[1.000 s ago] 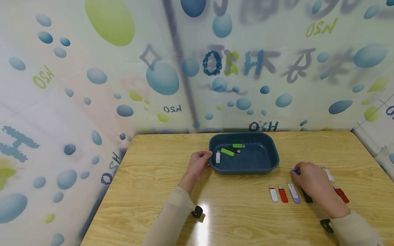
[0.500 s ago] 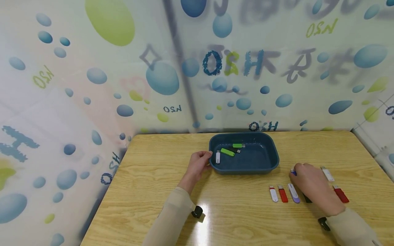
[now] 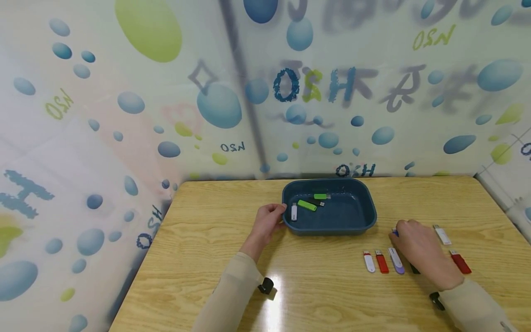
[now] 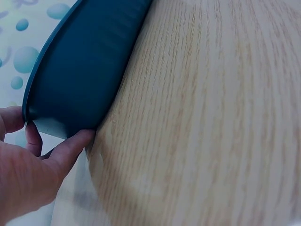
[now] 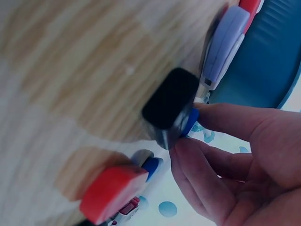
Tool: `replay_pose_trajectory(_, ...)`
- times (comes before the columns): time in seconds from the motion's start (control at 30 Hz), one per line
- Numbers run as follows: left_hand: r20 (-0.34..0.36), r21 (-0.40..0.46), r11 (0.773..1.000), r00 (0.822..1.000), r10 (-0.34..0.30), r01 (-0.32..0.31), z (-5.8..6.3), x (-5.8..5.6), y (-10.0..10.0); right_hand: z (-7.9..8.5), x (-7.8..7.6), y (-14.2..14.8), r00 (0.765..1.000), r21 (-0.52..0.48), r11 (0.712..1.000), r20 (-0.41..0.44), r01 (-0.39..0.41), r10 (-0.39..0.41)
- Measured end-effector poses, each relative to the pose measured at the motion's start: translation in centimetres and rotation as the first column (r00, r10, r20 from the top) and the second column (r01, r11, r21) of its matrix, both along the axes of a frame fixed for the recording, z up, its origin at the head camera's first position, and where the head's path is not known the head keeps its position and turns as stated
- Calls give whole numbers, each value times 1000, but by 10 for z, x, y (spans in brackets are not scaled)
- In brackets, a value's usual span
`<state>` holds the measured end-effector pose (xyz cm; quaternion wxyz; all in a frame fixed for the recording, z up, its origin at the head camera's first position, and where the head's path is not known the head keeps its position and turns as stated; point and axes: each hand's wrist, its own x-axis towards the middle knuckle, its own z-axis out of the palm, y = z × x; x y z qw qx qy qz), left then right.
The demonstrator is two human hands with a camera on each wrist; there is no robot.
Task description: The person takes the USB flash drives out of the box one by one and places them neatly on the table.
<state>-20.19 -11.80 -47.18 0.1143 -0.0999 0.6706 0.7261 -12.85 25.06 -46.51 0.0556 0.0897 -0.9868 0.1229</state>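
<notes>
My left hand [image 3: 265,223] holds the left end of a dark blue plastic basin [image 3: 348,214]; in the left wrist view the thumb is at the rim and a fingertip low on the wall. My right hand [image 3: 421,244] pinches a blue USB flash drive [image 5: 189,122] between thumb and fingers, close over the table, right of the basin. Most of that drive is hidden by the hand in the head view. A black flash drive [image 5: 171,99] lies just in front of it in the right wrist view. Inside the basin are green flash drives [image 3: 307,205], a white one [image 3: 294,212] and a black one.
Toward the front lie a white-and-red flash drive [image 3: 369,262], a red one [image 3: 382,262] and a purple-and-white one [image 3: 396,261]. Right of my hand are a white drive [image 3: 442,234] and a dark red one [image 3: 460,262]. A patterned wall covering [image 3: 224,106] stands behind the table.
My right hand has shifted slightly left over the blue flash drive, uncovering more of the white drive beside it. The left hand and basin have not moved.
</notes>
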Motion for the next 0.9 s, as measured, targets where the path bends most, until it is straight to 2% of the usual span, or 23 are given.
replay_pose_trajectory(0.33,4,-3,1000,1000,0,0,2,1,0,-1,0,2,1000,-8,1000,-12,-24,24)
replay_pose_trajectory(0.47,5,-4,1000,1000,0,0,3,1,0,5,-1,5,998,-42,999,63,2,0)
replay_pose_trajectory(0.6,7,-2,1000,1000,0,0,4,2,0,17,-5,14,991,-65,995,119,76,-68)
replay_pose_trajectory(0.7,4,-1,1000,1000,-1,1,4,1,0,26,-7,23,990,-98,990,102,106,-96)
replay_pose_trajectory(0.9,-6,1,1000,1000,-6,6,3,1,0,36,-9,36,993,-166,979,8,118,-118)
